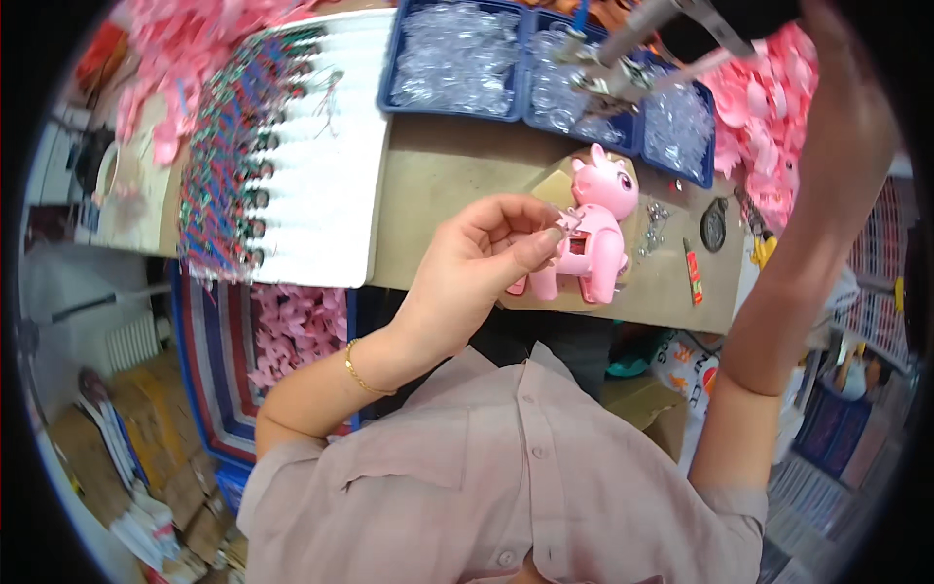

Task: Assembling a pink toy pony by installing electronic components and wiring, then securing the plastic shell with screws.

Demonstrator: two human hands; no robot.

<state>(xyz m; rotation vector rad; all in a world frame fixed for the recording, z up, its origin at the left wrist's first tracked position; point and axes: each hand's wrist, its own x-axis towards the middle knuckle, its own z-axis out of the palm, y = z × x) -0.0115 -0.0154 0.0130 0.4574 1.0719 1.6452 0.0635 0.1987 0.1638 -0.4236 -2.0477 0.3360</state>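
Observation:
My left hand [486, 243] is closed in a pinch, thumb against forefinger, on a small clear plastic piece [570, 220]. It is just beside a pink toy pony [605, 185] standing on the table, with an open rectangular hole in its body. Something dark shows inside that hole. Raised far up to the right, my right hand [848, 68] is blurred and partly cut off by the dark rim, so its fingers do not show. Close to it is the black body of a tool [720, 29] with a blurred grey metal arm; whether the hand grips it I cannot make out.
Blue trays [381, 92] of clear plastic parts line the back. On the left, a white foam tray [350, 195] carries wired circuit parts. Pink parts [778, 97] are heaped at both sides. Screws [655, 222], a red-orange knife [693, 273] and a black coil [714, 224] lie right of the pony.

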